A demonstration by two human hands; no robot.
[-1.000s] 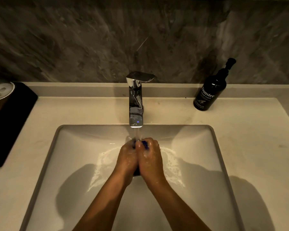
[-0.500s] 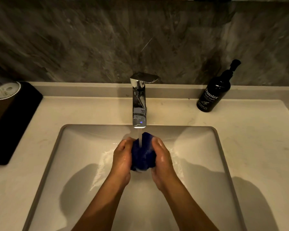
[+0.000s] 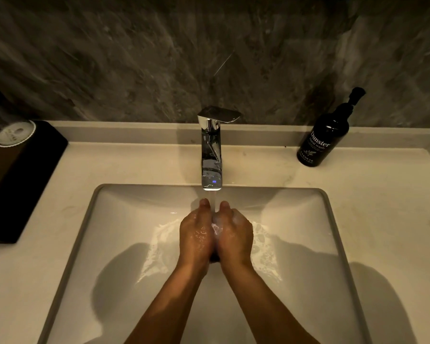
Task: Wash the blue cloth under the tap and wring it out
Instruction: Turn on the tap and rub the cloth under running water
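Dim warm light, forearm shadows in the sink [image 3: 308,219], glare on the tap [image 3: 211,155], bowed edges

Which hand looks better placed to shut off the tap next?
Probably the right. Both the right hand and left hand press together under the stream, but the tap lever angles toward the right, so it has the shorter reach.

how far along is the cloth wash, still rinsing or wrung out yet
Rinsing in hand: the tap is running, its stream falling between the left hand and right hand, pressed together over the sink. The blue cloth is almost fully hidden between them; only a dark bit shows at the wrists. Left: wringing out; the tap is not yet off.
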